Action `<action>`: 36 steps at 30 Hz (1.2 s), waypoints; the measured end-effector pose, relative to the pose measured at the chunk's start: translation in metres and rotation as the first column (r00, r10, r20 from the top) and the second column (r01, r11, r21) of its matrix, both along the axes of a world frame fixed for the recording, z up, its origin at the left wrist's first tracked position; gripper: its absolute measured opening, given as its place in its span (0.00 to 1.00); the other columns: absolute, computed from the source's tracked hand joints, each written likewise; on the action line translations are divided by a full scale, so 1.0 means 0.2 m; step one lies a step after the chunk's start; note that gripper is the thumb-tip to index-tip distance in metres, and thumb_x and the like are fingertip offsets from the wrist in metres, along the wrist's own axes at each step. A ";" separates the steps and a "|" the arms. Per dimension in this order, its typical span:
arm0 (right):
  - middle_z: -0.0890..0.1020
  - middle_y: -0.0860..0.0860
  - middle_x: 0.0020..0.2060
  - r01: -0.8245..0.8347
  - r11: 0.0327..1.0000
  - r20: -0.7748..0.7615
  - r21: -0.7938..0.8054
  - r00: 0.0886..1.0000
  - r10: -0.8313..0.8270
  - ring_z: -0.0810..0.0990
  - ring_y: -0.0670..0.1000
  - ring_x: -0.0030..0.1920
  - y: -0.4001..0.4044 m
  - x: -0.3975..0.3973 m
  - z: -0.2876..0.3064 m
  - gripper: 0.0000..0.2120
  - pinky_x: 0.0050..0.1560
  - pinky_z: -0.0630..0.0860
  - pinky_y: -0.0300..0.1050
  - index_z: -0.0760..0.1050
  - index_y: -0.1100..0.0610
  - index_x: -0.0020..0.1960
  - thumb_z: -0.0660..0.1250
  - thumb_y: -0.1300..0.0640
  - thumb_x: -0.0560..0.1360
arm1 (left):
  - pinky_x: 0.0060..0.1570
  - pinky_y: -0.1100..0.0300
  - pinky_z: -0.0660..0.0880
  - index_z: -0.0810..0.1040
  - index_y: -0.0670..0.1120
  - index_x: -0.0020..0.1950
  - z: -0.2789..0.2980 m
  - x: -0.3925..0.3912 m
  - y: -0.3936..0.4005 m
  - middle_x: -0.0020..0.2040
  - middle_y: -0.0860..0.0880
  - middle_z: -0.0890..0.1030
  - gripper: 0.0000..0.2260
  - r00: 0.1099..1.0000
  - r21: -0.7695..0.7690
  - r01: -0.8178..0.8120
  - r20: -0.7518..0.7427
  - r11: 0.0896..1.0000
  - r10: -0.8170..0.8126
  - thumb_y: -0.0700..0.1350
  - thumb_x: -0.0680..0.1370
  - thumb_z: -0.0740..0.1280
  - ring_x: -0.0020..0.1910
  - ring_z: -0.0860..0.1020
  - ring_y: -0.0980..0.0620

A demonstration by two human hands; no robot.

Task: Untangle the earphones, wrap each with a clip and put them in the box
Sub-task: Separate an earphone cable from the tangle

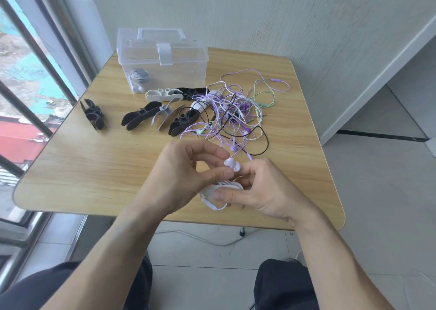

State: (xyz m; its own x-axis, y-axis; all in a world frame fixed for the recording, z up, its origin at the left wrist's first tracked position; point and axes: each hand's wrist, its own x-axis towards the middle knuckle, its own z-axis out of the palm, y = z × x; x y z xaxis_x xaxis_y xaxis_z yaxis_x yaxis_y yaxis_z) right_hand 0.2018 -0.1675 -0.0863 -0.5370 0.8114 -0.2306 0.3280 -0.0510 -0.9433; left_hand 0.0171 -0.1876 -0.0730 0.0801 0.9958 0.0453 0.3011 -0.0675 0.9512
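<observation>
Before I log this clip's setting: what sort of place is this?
Probably a plain upper-floor room, not a workshop: a small wooden folding table beside a large window overlooking rooftops, bare white wall, tiled floor.

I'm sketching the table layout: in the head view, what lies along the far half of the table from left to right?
Lone black clip → clear box → cluster of black, white and grey clips → tangled earphones.

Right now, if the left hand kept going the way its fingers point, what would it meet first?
The left hand points rightward at the white earbuds it pinches; just beyond is the right hand, though depth is unclear.
</observation>
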 end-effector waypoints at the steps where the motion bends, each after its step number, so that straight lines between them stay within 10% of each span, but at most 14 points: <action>1: 0.84 0.59 0.38 0.022 1.000 -0.041 -0.005 0.999 -0.022 0.78 0.49 0.37 0.00 -0.01 0.00 0.10 0.34 0.73 0.44 0.84 0.59 0.48 0.80 0.57 0.70 | 0.37 0.59 0.67 0.85 0.54 0.44 0.00 0.01 0.00 0.37 0.57 0.85 0.07 1.000 0.035 -0.009 -0.021 0.999 0.010 0.46 0.69 0.79 0.34 0.76 0.60; 7: 0.87 0.56 0.41 0.239 0.968 -0.162 -0.081 0.955 -0.249 0.82 0.55 0.36 0.02 -0.01 0.03 0.29 0.31 0.77 0.43 0.77 0.57 0.57 0.81 0.57 0.58 | 0.46 0.71 0.72 0.86 0.54 0.50 -0.03 0.00 -0.01 0.45 0.55 0.84 0.07 0.990 0.146 0.107 -0.109 0.983 -0.092 0.42 0.77 0.72 0.46 0.80 0.55; 18: 0.86 0.59 0.49 0.101 0.950 -0.506 -0.295 0.827 -0.245 0.86 0.54 0.46 0.04 0.05 0.06 0.16 0.47 0.82 0.43 0.81 0.64 0.58 0.67 0.61 0.72 | 0.47 0.69 0.73 0.82 0.57 0.61 -0.03 -0.07 0.01 0.52 0.57 0.82 0.15 0.985 0.240 0.105 -0.159 0.965 -0.068 0.47 0.75 0.73 0.46 0.82 0.60; 30: 0.86 0.60 0.41 0.375 0.924 -0.421 0.077 0.852 -0.311 0.86 0.55 0.38 0.00 -0.06 -0.01 0.10 0.40 0.82 0.46 0.79 0.64 0.59 0.62 0.67 0.81 | 0.46 0.73 0.70 0.76 0.59 0.58 -0.09 -0.07 0.02 0.54 0.56 0.75 0.13 0.958 0.262 0.149 -0.276 0.954 -0.074 0.43 0.79 0.61 0.47 0.76 0.64; 36: 0.87 0.56 0.41 0.330 0.941 -0.355 0.078 0.891 -0.283 0.86 0.57 0.41 -0.02 -0.08 0.00 0.12 0.45 0.84 0.53 0.77 0.61 0.55 0.68 0.53 0.78 | 0.42 0.67 0.70 0.73 0.64 0.49 -0.12 -0.05 0.02 0.49 0.57 0.74 0.07 0.937 0.150 0.128 -0.343 0.980 -0.069 0.53 0.83 0.58 0.42 0.77 0.59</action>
